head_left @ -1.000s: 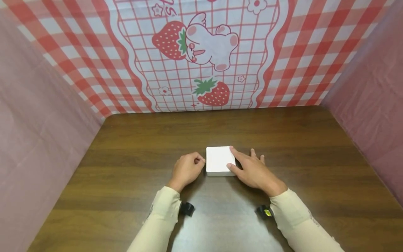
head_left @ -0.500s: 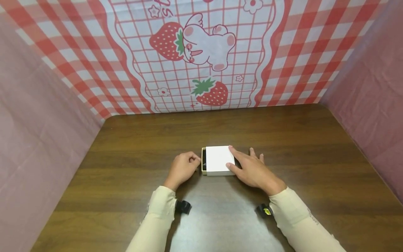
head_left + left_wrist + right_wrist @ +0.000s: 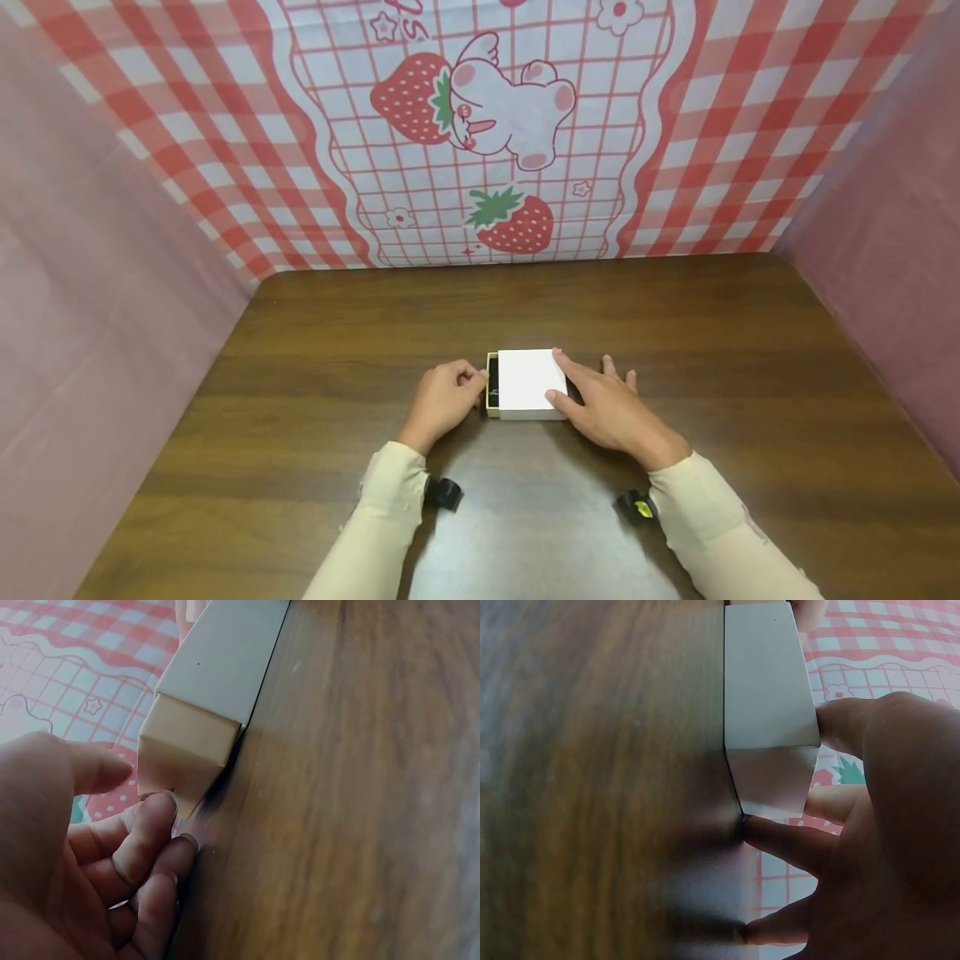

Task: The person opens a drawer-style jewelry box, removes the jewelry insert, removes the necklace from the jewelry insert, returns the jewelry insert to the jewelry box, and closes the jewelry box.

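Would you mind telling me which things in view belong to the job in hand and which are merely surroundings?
In the job:
- white box sleeve
- tan inner tray, partly out
- left hand, at the tray's end
- right hand, touching the sleeve

Surroundings:
- wooden table
- strawberry-print cloth
- pink side cloths

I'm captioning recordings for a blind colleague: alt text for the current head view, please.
A white box sleeve on a wooden table, its inner tray partly out on the left, showing something black; the left hand is at the tray's end, the right hand touches the sleeve's top. Behind hangs a strawberry-print cloth.
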The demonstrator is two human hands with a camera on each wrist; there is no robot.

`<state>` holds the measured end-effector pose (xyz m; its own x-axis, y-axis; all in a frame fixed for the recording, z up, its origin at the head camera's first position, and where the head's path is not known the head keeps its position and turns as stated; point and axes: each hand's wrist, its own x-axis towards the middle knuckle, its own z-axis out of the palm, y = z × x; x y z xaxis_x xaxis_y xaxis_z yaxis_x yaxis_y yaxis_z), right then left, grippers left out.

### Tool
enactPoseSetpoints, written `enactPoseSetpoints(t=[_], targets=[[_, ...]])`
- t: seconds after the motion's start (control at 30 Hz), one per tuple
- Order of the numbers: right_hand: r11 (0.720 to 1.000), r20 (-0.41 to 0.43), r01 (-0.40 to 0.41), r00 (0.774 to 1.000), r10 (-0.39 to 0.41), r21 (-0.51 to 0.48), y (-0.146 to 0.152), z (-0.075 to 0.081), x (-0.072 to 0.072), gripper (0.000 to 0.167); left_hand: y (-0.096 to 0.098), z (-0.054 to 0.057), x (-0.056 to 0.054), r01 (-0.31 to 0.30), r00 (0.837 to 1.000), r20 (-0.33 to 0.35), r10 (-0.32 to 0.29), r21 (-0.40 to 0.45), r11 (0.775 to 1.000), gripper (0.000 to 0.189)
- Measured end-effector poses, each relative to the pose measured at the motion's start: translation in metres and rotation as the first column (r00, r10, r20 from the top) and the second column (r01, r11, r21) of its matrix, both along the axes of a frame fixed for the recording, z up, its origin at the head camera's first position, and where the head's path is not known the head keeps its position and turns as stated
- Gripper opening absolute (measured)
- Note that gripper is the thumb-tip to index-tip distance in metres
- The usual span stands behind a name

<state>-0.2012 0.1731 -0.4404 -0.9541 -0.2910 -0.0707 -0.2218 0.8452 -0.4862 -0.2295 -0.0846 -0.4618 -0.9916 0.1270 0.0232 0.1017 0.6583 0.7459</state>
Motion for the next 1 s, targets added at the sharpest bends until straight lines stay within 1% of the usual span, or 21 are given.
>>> enactPoseSetpoints(t=[0.1,0.3,0.47,0.7,0.8,1.0], targets=[[1.000,-0.005,0.001,1.000,-0.001,-0.008,0.0014,-0.0001,0.0005,0.071,0.0017,0.0003,0.0003,0.003,1.000,-0.004,-0.003,0.002,1.000,0.028],[1.000,-0.006,-0.003,1.000,0.003,-0.014,0.0029,-0.0002,-0.0005,0.072,0.0033,-0.0005,-0.0010,-0.018,0.999,-0.031,0.018,-0.005,1.000,0.025],[1.000,0.001,-0.002,1.000,0.002,-0.010,0.0032,0.0002,-0.0018,0.072,0.0047,-0.0017,-0.0031,-0.033,0.998,-0.053,0.033,0.003,0.999,0.030],[1.000,0.001,0.001,1.000,-0.001,-0.013,0.0032,-0.0006,-0.0006,0.072,0.0061,-0.0003,-0.0015,-0.044,0.998,-0.040,0.045,0.022,0.999,0.032],[1.000,0.001,0.004,1.000,-0.004,-0.015,0.0025,-0.0004,-0.0010,0.071,0.0061,0.0000,-0.0014,-0.049,0.998,-0.036,0.051,0.044,0.998,0.033],[1.000,0.008,-0.004,1.000,0.004,-0.012,0.0003,-0.0022,-0.0017,0.072,0.0035,-0.0025,-0.0004,-0.062,0.998,-0.028,0.065,0.071,0.996,0.034]])
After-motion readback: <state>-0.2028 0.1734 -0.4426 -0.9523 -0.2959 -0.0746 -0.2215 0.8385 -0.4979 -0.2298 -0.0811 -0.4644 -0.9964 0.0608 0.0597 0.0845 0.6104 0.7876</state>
